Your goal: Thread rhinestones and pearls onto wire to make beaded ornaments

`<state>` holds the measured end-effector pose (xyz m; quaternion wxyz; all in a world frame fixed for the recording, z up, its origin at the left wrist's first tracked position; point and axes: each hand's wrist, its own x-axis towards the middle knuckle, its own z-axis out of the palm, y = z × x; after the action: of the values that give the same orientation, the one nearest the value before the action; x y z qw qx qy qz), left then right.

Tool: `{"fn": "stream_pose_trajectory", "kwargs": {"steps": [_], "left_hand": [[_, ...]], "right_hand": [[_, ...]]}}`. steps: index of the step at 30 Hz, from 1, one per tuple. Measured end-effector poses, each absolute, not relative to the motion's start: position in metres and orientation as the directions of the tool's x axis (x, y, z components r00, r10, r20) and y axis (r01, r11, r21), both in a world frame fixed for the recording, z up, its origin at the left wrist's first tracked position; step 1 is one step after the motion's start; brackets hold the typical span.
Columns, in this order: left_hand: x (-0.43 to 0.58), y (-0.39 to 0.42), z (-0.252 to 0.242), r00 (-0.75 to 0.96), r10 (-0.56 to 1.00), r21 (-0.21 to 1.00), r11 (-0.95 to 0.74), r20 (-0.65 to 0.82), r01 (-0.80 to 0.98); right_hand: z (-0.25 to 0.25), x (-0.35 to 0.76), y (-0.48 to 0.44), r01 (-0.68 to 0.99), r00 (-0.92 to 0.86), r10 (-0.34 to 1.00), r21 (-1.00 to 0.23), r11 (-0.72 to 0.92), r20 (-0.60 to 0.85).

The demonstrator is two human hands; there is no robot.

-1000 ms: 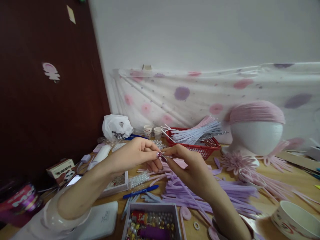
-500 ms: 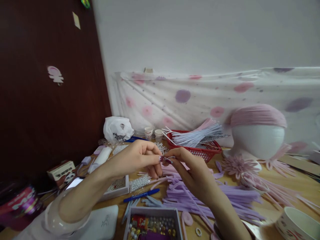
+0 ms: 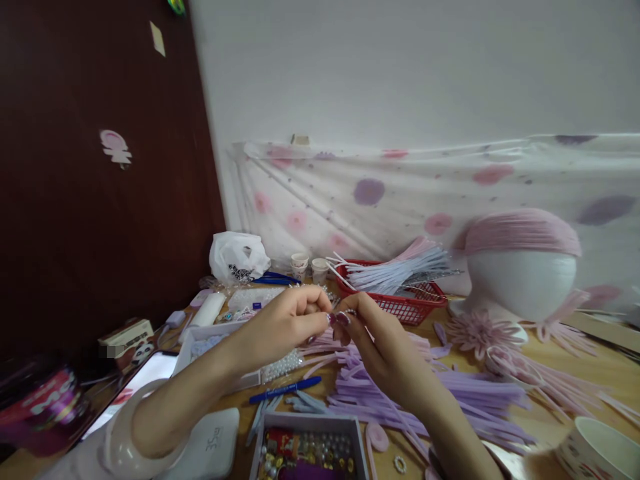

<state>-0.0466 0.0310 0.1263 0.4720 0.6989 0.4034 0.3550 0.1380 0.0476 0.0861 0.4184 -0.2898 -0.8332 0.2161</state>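
My left hand (image 3: 295,319) and my right hand (image 3: 376,337) meet above the middle of the table, thumbs and fingertips pinched together. Between them is a string of small pearl beads (image 3: 351,312), mostly hidden by the fingers; a short row shows over my right index finger. Below the hands lie purple pipe cleaners (image 3: 430,393) and a bag of pearl beads (image 3: 284,365). A blue pen (image 3: 285,389) rests in front of the bag. Closest to me stands a box of beads (image 3: 260,443), and a small pearl ring (image 3: 399,464) lies to its right.
A red basket (image 3: 425,308) of pale pipe cleaners stands behind my hands. On the right are a white foam head (image 3: 520,283), a pink pipe-cleaner flower (image 3: 484,331) and a paper cup (image 3: 600,448). A phone (image 3: 145,380) and power bank (image 3: 215,437) lie left.
The hands have drawn closer together, fingertips now touching, and my left forearm has shifted right, uncovering more of the phone. The whole view has moved slightly.
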Motion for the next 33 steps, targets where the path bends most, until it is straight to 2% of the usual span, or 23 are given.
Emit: {"fn": "stream_pose_trajectory", "kwargs": {"steps": [3,7,9,11,14,17,20,25,29,33], "left_hand": [[-0.043,0.028,0.123,0.423,0.884,0.908,-0.328,0.198,0.261],[-0.041,0.025,0.122,0.376,0.867,0.761,-0.477,0.326,0.441],[-0.041,0.026,0.122,0.38,0.864,0.761,-0.482,0.33,0.435],[-0.043,0.029,0.122,0.394,0.871,0.841,-0.431,0.294,0.326],[-0.045,0.033,0.12,0.434,0.871,0.952,-0.293,0.229,0.086],[-0.043,0.033,0.118,0.478,0.855,0.98,-0.174,0.2,-0.099],[-0.041,0.029,0.119,0.501,0.851,0.986,-0.104,0.157,-0.131],[-0.041,0.024,0.126,0.543,0.838,0.989,0.021,0.062,-0.145],[-0.044,0.026,0.128,0.581,0.814,0.979,0.128,-0.012,-0.16],[-0.046,0.031,0.127,0.614,0.787,0.97,0.191,-0.06,-0.15]], "right_hand": [[0.086,0.135,0.047,0.264,-0.484,0.711,-0.69,0.674,0.51],[0.085,0.135,0.046,0.191,-0.473,0.777,-0.813,0.55,0.415],[0.087,0.139,0.046,0.164,-0.471,0.789,-0.839,0.518,0.395],[0.09,0.145,0.046,0.161,-0.451,0.77,-0.808,0.567,0.45],[0.096,0.156,0.047,0.207,-0.42,0.669,-0.653,0.729,0.613],[0.1,0.162,0.048,0.283,-0.439,0.541,-0.461,0.841,0.718],[0.099,0.162,0.048,0.335,-0.442,0.488,-0.366,0.868,0.753],[0.1,0.161,0.046,0.317,-0.404,0.502,-0.398,0.861,0.765],[0.102,0.165,0.045,0.288,-0.467,0.525,-0.438,0.851,0.712],[0.101,0.167,0.044,0.215,-0.469,0.563,-0.53,0.82,0.681]]}}
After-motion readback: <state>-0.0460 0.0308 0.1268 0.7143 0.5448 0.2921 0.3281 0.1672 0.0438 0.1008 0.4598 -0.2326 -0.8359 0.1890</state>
